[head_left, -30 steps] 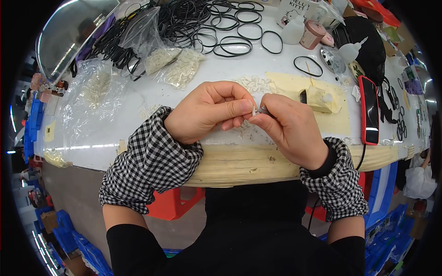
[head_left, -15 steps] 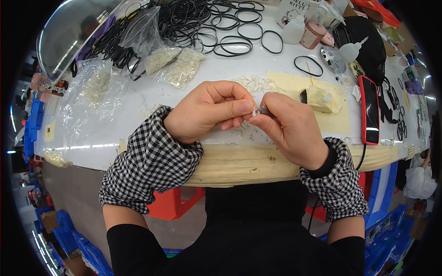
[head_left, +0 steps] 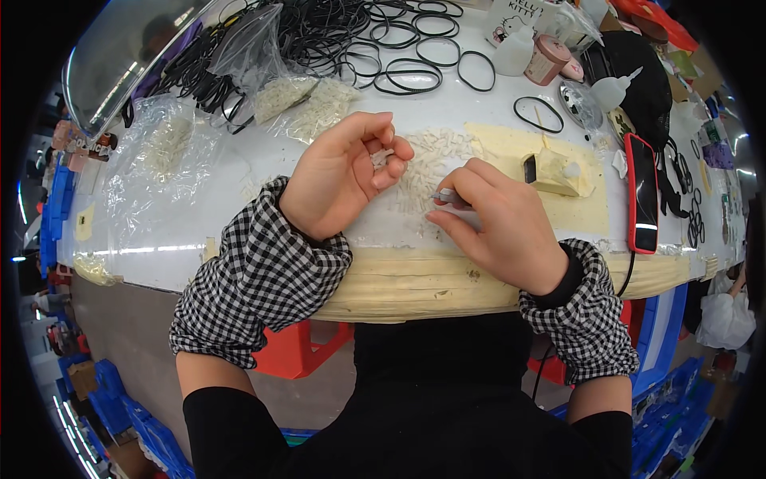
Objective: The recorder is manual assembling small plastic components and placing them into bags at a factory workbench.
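Note:
Over the white table, my left hand (head_left: 331, 184) is turned palm up with its fingers curled around a few small white pieces (head_left: 382, 157). To its right, my right hand (head_left: 511, 223) holds a small grey piece (head_left: 447, 195) in its bent fingers, the thumb standing a little apart. What exactly this grey piece is, I cannot make out. Between and beyond both hands lies a loose pile of small white plastic-looking pieces (head_left: 439, 147). A yellowish tape-wrapped block (head_left: 554, 173) with a dark opening sits right of the pile, on a taped sheet.
Clear bags of white pieces (head_left: 323, 108) lie beyond my left hand. Black rubber bands (head_left: 411, 78) cover the back. A red-cased phone (head_left: 641, 191) leans at the right, near a squeeze bottle (head_left: 610, 92). Padding (head_left: 423, 287) lines the front edge; a red stool (head_left: 291, 351) stands below.
My hands, which met over a small white piece, have come apart. My left hand has moved left and turned palm up with white pieces in it; my right keeps the grey piece.

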Demonstrator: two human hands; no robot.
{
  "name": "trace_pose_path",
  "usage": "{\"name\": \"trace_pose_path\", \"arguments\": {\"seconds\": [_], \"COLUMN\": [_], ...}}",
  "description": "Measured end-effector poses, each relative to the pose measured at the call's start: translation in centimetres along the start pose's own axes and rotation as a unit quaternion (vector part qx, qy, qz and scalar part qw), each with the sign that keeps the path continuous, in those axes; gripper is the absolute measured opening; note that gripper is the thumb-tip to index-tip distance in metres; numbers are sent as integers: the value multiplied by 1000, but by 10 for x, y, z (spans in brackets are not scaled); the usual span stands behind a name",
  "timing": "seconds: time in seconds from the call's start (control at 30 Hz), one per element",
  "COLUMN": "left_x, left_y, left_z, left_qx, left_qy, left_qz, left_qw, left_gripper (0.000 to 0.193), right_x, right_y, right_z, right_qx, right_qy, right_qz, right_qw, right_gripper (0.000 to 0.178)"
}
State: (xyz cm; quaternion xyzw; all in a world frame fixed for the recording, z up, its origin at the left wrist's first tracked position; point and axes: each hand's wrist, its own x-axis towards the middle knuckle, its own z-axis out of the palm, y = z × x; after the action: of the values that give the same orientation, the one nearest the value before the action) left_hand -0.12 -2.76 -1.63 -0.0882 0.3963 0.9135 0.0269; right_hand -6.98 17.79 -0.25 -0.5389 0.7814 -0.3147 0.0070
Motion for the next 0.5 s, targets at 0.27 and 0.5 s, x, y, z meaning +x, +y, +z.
{"name": "trace_pose_path", "arguments": {"seconds": [0.27, 0.5], "left_x": [-3, -7], "left_y": [-5, -5], "left_z": [12, 15], "left_qx": [119, 182], "left_qy": [60, -22], "left_qz": [10, -93], "left_qw": [991, 979], "left_gripper": [17, 19], "right_x": [1, 7], "right_y": [-2, 0], "right_z": [6, 2], "right_qx": [-82, -76], "right_qy": [-14, 139], "right_qz": [15, -36], "right_qw": [996, 987], "right_gripper": [17, 23]}}
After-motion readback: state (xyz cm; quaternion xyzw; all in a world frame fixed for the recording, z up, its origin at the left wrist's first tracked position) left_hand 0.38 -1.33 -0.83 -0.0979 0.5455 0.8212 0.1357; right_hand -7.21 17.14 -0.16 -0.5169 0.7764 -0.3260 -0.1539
